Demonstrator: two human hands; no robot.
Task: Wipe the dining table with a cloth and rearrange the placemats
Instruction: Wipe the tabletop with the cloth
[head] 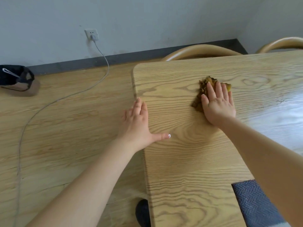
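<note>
The pale wooden floor [57,128], its grain much like the table's, fills the left half of the view, and the grey wall [147,18] with its dark skirting board rises behind it. The light wooden dining surface [188,161] with rounded corners takes up the right half and serves as the landmark here. Two curved wooden chair backs [201,50] show just past the surface's far edge. A blue-grey herringbone woven placemat [255,203] lies on the surface at its near right, partly under the right forearm. A black bag [14,77] sits on the floor well to the left of the surface, near the wall. The left hand [136,123] rests flat on the left edge of the surface, fingers straight and thumb spread out over the wood, holding nothing. The right hand [218,104] lies flat with fingers extended, pressing down on a crumpled mustard-yellow and brown cloth [201,94], which sits on the surface toward its far left corner. A white wall socket [91,34] with a plugged-in charger is on the wall beyond the surface's left side, and its thin pale cable [101,77] trails across the floor.
</note>
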